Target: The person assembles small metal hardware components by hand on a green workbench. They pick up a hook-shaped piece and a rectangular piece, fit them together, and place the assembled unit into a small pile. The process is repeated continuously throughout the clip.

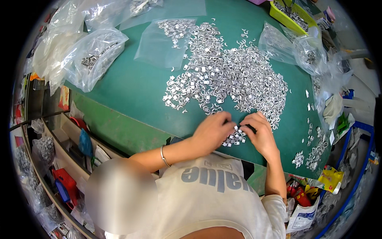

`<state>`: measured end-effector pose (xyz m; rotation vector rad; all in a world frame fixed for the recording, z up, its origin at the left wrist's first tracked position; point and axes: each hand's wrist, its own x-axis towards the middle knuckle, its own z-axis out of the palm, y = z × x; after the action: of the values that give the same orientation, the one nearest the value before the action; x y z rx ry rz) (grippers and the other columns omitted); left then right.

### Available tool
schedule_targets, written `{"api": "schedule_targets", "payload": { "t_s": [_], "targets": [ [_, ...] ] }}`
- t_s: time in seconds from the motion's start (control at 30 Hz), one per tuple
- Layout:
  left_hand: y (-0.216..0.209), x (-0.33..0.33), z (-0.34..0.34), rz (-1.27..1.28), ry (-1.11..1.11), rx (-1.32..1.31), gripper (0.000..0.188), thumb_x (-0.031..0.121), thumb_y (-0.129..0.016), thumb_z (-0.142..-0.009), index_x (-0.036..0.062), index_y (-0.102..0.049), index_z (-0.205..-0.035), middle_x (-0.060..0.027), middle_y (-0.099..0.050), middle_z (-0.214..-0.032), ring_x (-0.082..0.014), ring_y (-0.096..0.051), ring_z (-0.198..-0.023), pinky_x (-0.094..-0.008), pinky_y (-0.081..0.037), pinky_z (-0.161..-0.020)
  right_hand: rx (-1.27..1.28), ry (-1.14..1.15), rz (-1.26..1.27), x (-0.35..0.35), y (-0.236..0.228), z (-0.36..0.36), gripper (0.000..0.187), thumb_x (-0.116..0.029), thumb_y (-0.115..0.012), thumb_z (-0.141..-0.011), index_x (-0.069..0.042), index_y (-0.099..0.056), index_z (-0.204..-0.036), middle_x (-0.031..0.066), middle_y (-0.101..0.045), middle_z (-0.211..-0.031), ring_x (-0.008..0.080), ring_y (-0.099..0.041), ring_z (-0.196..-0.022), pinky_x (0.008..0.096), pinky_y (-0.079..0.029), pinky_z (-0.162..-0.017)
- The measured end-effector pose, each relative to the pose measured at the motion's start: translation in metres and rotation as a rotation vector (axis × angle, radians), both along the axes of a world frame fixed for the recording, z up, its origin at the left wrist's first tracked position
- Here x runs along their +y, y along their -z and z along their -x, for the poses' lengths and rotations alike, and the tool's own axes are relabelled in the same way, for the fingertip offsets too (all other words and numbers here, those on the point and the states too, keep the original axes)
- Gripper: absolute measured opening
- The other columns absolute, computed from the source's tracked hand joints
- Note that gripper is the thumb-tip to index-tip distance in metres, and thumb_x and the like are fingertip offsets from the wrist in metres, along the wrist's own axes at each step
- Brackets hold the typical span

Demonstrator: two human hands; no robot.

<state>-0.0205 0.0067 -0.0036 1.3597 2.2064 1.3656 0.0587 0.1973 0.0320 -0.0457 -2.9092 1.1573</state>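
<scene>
Curling inward, the left hand (214, 130) and right hand (261, 134) flank a small cluster of silver pieces (235, 138); whether either pinches one, I can't tell. A larger heap (248, 75) spreads beyond them. Light fingertips, I'd judge, suit such tiny parts best.

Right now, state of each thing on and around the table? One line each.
Left hand: fingers bent, at the small heap; grip unclear
Right hand: fingers bent, at the small heap; grip unclear
Small heap of metal parts: loose, between the hands
Large metal pile: loose, spread out
Left clear bag: bulging, metal parts inside; seal unclear
Yellow-green basket: open-topped, holding metal parts
Bracelet: worn, left wrist
</scene>
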Motion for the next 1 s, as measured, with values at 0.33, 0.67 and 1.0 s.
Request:
{"api": "schedule_targets", "payload": {
  "t_s": [0.33,0.67,1.0],
  "targets": [
    [0.006,0.016,0.067,0.111,-0.306,0.300,0.023,0.003,-0.069,-0.078,0.0036,-0.061,-0.100,-0.0114,-0.058,-0.095,-0.0305,-0.057,-0.090,-0.0392,-0.044,-0.076,0.265,0.178,-0.542,-0.007,0.011,0.065,0.017,-0.012,-0.070,-0.080,-0.004,-0.065,-0.094,0.0073,-0.057,-0.093,0.0257,-0.051,-0.092,0.0391,-0.037,-0.078],
    [0.003,0.013,0.072,0.094,-0.259,0.257,0.016,-0.001,-0.066,-0.079,0.0028,-0.063,-0.094,-0.0119,-0.056,-0.091,-0.0316,-0.057,-0.084,-0.0396,-0.045,-0.075,0.336,0.310,-0.206,0.010,0.004,0.044,0.015,-0.001,-0.070,-0.077,-0.004,-0.064,-0.091,0.0051,-0.064,-0.081,0.0238,-0.058,-0.080,0.0358,-0.038,-0.081],
    [0.008,0.009,0.072,0.120,-0.268,0.210,0.012,-0.002,-0.065,-0.081,0.0002,-0.061,-0.092,-0.0132,-0.054,-0.096,-0.0327,-0.057,-0.081,-0.0408,-0.048,-0.072,0.162,0.448,-0.262,0.029,0.000,0.017,0.016,0.003,-0.061,-0.083,-0.003,-0.068,-0.097,0.0105,-0.063,-0.086,0.0279,-0.056,-0.083,0.0370,-0.042,-0.079]
  ]
}}
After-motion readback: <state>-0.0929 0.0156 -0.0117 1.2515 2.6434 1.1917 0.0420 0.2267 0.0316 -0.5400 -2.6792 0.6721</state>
